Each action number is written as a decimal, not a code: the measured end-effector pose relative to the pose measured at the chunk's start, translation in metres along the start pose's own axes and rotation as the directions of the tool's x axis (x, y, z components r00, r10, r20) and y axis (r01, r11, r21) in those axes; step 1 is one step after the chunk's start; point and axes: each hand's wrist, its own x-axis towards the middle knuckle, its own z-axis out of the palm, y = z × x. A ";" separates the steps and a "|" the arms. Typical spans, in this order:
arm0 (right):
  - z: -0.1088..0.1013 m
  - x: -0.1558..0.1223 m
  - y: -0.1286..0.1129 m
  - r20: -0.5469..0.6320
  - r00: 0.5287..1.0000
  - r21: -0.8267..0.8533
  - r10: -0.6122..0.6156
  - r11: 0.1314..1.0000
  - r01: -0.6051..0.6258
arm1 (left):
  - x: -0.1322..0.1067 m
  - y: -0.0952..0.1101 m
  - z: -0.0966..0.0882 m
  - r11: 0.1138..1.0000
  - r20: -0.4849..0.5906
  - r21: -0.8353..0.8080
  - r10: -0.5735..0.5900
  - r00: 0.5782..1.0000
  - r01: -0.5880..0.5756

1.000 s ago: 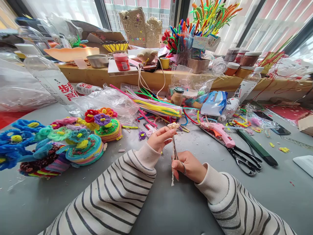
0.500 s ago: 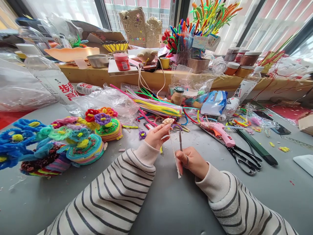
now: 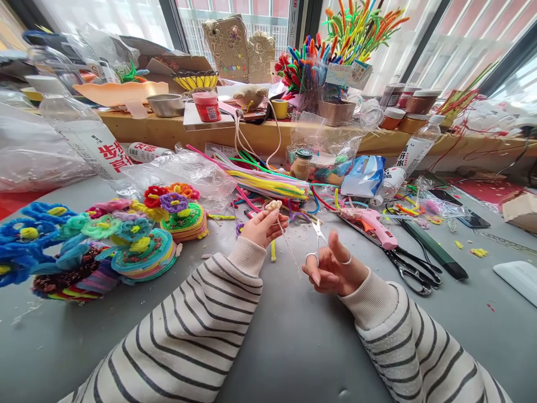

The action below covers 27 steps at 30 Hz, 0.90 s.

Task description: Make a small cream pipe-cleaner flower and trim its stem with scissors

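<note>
Between the thumb and fingers of my left hand is a small cream-coloured flower-like piece. A thin pale string hangs down from it toward the right. My right hand holds small scissors, thumb and a finger through the loops, blades slightly parted and pointing away from me. The blades are apart from the string. Beyond my left hand lies a loose bundle of pipe cleaners.
Fuzzy flower pots stand at left. To the right lie a pink glue gun, black-handled scissors and a dark green bar-shaped tool. Water bottles, a small jar and plastic bags line the back, below a crowded ledge.
My right hand has turned and its scissors have come open, away from the string. My left hand has shifted slightly left and up with the cream piece; the string now slants right.
</note>
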 end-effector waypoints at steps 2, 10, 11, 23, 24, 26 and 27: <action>0.002 0.002 0.002 -0.152 0.987 -0.064 -0.051 0.997 0.042 | 0.000 0.000 0.000 1.000 0.008 0.013 -0.006 1.000 0.006; 0.015 0.012 0.007 -0.506 0.732 -0.625 -0.456 0.779 0.053 | -0.003 0.000 0.001 1.000 0.043 -0.023 -0.002 0.999 0.003; 0.015 0.012 0.009 -0.491 0.753 -0.634 -0.438 0.772 0.035 | -0.003 0.000 0.001 0.999 0.042 -0.035 0.004 0.999 -0.002; 0.008 0.012 0.013 -0.458 0.799 -0.562 -0.390 0.823 0.080 | -0.004 -0.008 0.000 0.994 0.225 0.102 -0.048 0.973 0.025; 0.007 0.012 0.013 -0.431 0.822 -0.545 -0.372 0.833 0.091 | -0.004 -0.008 -0.001 0.995 0.229 0.099 -0.044 0.972 0.022; 0.006 0.013 0.015 -0.316 0.882 -0.529 -0.350 0.837 0.142 | -0.004 -0.007 -0.001 0.995 0.255 0.096 -0.048 0.966 0.024; 0.007 0.013 0.016 -0.241 0.906 -0.532 -0.347 0.828 0.175 | -0.004 -0.007 -0.001 0.995 0.280 0.101 -0.052 0.959 0.024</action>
